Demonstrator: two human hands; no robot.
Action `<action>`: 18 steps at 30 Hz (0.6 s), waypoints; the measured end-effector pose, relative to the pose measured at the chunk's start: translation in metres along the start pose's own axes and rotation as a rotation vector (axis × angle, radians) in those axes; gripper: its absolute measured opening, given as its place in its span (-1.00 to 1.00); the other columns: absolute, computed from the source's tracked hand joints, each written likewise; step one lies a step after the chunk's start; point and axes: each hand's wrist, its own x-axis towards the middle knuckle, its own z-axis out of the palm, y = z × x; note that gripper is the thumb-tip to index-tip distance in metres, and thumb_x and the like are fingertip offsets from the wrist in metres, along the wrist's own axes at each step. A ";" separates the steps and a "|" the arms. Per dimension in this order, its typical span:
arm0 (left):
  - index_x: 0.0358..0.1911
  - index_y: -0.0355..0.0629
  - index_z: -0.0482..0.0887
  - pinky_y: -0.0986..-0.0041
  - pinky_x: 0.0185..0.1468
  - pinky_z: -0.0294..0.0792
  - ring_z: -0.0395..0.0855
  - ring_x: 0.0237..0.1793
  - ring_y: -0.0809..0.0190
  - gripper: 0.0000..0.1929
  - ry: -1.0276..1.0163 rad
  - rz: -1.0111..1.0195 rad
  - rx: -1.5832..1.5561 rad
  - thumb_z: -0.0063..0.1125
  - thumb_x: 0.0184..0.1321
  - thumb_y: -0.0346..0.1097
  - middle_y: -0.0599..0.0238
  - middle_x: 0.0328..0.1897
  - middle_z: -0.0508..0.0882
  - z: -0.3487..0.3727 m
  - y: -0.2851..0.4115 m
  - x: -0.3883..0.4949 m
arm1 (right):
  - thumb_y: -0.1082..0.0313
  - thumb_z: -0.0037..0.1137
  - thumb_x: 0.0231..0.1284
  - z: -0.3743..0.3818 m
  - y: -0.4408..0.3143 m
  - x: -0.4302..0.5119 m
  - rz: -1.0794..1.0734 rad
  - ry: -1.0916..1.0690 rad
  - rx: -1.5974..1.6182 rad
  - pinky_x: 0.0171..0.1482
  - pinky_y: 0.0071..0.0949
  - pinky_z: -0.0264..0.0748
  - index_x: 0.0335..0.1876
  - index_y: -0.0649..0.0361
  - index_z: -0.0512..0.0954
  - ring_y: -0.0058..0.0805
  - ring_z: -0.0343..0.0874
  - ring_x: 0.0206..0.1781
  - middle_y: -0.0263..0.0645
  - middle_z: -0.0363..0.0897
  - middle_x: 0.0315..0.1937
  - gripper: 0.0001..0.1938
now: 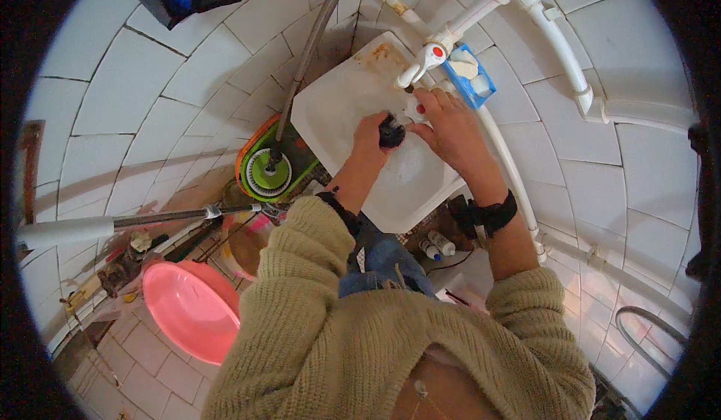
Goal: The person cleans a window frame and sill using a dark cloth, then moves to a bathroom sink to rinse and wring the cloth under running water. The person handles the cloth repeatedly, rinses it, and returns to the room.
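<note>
My left hand [369, 134] is closed around a dark, wet-looking bundle [392, 132] above the white sink [405, 189]; whether it is cloth or a scrubber I cannot tell. To its right, my right hand [448, 124] reaches to a white plastic tap with a red mark [417, 110] over the basin. Its thumb and fingers are near the tap's handle, and the exact contact is hidden. Just above is another white tap with a red dot [431, 59]. A blue soap tray [470, 76] with pale soap pieces sits behind my right hand.
White pipes [507, 155] run along the tiled wall at the right. A mop handle [310, 54] stands in a green and orange bucket [267, 173] left of the sink. A pink basin [188, 310] is at the lower left. Small bottles [441, 242] stand below the sink.
</note>
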 end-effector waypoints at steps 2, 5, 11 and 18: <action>-0.20 -0.20 0.53 0.27 -0.36 0.56 0.65 -0.31 0.10 -0.81 0.020 0.037 0.004 0.03 0.28 -0.23 0.15 -0.28 0.61 0.000 0.005 -0.006 | 0.25 0.32 0.00 0.001 -0.002 0.000 -0.039 0.064 -0.073 0.00 -0.13 0.45 0.07 0.14 0.41 -0.07 0.52 -0.03 -0.13 0.50 -0.17 -0.52; -0.21 -0.19 0.52 0.30 -0.40 0.53 0.63 -0.33 0.13 -0.81 -0.005 0.087 0.032 0.04 0.27 -0.22 0.17 -0.30 0.60 0.005 0.008 -0.025 | 0.22 0.32 0.08 0.012 -0.006 -0.003 0.036 0.095 -0.141 -0.03 -0.28 0.44 0.17 0.15 0.40 -0.18 0.52 -0.07 -0.16 0.49 -0.15 -0.47; -0.08 -0.13 0.47 0.34 -0.37 0.49 0.61 -0.28 0.17 -0.71 0.183 0.288 0.257 0.20 0.15 -0.30 0.23 -0.23 0.55 0.034 -0.007 -0.079 | -0.21 -0.03 0.32 0.078 -0.030 -0.039 0.954 0.513 1.211 0.06 -0.04 0.38 0.20 0.08 0.42 -0.18 0.47 0.02 -0.18 0.49 0.03 -0.44; 0.27 -0.03 0.38 -0.03 0.40 0.03 0.27 0.30 -0.12 -0.45 0.154 0.690 1.394 0.09 0.21 -0.05 -0.02 0.24 0.45 0.045 -0.052 -0.116 | -0.23 -0.20 0.37 0.105 -0.002 -0.061 0.983 -0.098 2.259 0.19 0.21 0.37 0.13 0.08 0.46 -0.06 0.50 0.13 -0.19 0.53 0.09 -0.46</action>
